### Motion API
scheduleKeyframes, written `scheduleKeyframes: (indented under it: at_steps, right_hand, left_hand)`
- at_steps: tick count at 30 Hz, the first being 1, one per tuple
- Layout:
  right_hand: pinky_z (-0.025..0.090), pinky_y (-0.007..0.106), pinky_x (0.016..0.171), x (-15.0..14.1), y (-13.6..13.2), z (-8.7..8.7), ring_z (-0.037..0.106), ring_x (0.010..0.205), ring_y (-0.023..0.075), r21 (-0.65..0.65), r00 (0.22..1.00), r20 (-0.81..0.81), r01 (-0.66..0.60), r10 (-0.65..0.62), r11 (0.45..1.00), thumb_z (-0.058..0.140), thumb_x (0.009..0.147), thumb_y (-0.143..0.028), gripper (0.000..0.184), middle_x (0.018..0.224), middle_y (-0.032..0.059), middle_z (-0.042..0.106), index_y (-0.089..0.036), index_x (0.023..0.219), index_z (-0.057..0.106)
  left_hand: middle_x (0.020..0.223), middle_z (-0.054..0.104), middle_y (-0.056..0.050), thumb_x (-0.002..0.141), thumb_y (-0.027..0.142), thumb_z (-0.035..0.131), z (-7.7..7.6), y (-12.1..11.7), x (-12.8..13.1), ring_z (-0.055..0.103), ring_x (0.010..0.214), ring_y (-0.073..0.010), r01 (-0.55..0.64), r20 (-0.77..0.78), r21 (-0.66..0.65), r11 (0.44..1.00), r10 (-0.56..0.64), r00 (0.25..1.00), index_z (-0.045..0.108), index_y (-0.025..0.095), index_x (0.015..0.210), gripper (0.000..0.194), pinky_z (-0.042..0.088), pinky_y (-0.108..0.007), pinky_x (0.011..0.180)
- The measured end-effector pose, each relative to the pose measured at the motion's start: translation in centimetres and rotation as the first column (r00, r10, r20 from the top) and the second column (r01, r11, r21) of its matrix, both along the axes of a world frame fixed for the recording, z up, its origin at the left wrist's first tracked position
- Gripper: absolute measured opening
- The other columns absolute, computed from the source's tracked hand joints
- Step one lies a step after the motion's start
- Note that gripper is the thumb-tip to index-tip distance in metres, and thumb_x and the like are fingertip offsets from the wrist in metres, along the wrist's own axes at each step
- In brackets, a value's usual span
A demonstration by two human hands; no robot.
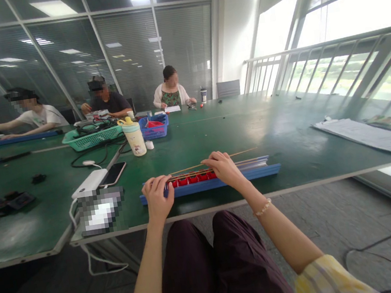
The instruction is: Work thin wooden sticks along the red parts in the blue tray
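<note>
Blue rail (208,184) is touched by the left hand (158,196), grip unclear — stick (243,151) is pinched by the right hand (224,169) — cup's (136,141) print is blurred.

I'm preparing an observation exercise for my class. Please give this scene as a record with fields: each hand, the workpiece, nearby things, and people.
Left hand: at left end of blue holder; grip unclear
Right hand: appears to pinch thin stick
Workpiece: blue holder with row of red pieces
Nearby: phone, bottle; papers at right
People: co-workers seated beyond
</note>
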State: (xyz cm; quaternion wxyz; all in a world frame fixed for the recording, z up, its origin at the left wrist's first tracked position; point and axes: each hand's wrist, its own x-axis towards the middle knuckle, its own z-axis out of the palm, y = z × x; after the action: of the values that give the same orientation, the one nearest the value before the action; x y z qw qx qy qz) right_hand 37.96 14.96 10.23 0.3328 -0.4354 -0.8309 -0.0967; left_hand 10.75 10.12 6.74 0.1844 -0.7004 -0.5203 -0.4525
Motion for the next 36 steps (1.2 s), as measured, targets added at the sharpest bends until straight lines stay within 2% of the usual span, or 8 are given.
scheduleKeyframes:
  at_steps: [3,7,13,23,29,33,36]
  right_hand:
    - [0.035,0.034,0.08,-1.2,0.0,-0.2,0.055,0.095,0.0213,-0.039,0.999,-0.007,-0.04,0.04,0.998,0.04,0.098,-0.011,0.038,0.101,0.0087,0.067,-0.021,0.121,0.069]
    - [0.035,0.034,0.083,-1.9,0.0,-0.3,0.056,0.095,0.0214,-0.083,0.995,-0.054,-0.083,0.079,0.993,0.041,0.099,-0.016,0.03,0.099,0.0064,0.07,-0.022,0.111,0.068]
    - [0.036,0.033,0.082,-1.7,0.2,-0.5,0.057,0.094,0.0209,-0.125,0.991,-0.103,-0.093,0.08,0.988,0.043,0.097,-0.015,0.026,0.097,0.0049,0.07,-0.023,0.1,0.068]
    - [0.037,0.033,0.082,-1.3,0.2,-0.9,0.056,0.094,0.0211,-0.133,0.99,-0.133,-0.073,0.055,0.988,0.043,0.096,-0.014,0.026,0.096,0.0057,0.067,-0.023,0.1,0.068]
    - [0.039,0.032,0.085,-1.0,-0.4,-0.9,0.056,0.097,0.0203,-0.132,0.992,-0.101,-0.091,0.078,0.987,0.041,0.089,-0.004,0.037,0.101,0.0062,0.068,-0.022,0.106,0.068]
    - [0.035,0.036,0.089,-0.5,-1.1,-1.2,0.056,0.096,0.0214,-0.065,0.994,-0.112,0.001,-0.008,0.998,0.042,0.091,-0.008,0.031,0.098,0.0048,0.071,-0.023,0.098,0.069]
    - [0.033,0.038,0.091,0.8,-1.2,-1.8,0.056,0.095,0.022,-0.001,0.977,-0.186,0.105,-0.103,0.994,0.044,0.09,-0.009,0.028,0.096,0.0047,0.072,-0.022,0.09,0.069]
  left_hand:
    - [0.112,0.069,-0.007,0.093,0.029,0.052,0.0,0.0,-0.1,0.052,0.11,-0.0261,-0.057,0.044,0.022,0.998,0.056,0.997,0.068,0.021,0.11,0.024,0.037,-0.041,0.1]
    - [0.113,0.067,-0.01,0.093,0.03,0.051,0.0,0.0,-0.1,0.053,0.111,-0.0276,-0.106,0.082,0.013,0.994,0.104,0.991,0.066,0.019,0.112,0.027,0.038,-0.042,0.099]
    - [0.116,0.068,-0.007,0.093,0.03,0.052,-0.1,0.1,0.0,0.051,0.111,-0.028,-0.082,0.037,-0.025,0.996,0.083,0.996,0.069,0.023,0.111,0.026,0.037,-0.043,0.099]
    - [0.117,0.071,-0.002,0.096,0.03,0.051,0.2,-0.3,0.1,0.05,0.112,-0.0266,-0.043,-0.015,-0.055,0.998,0.042,0.999,0.071,0.029,0.115,0.027,0.034,-0.044,0.1]
    - [0.116,0.072,-0.002,0.095,0.032,0.051,0.1,-0.3,0.2,0.051,0.113,-0.0267,-0.045,-0.002,-0.057,0.997,0.044,0.999,0.072,0.029,0.114,0.028,0.034,-0.045,0.101]
    - [0.117,0.072,-0.003,0.095,0.032,0.051,0.1,-0.2,0.0,0.05,0.113,-0.0273,-0.035,-0.001,-0.063,0.997,0.035,0.999,0.071,0.03,0.115,0.028,0.034,-0.046,0.1]
    - [0.118,0.071,-0.004,0.095,0.033,0.051,0.1,-0.2,-0.1,0.05,0.113,-0.0277,-0.03,0.001,-0.068,0.997,0.03,1.0,0.071,0.029,0.115,0.029,0.035,-0.046,0.1]
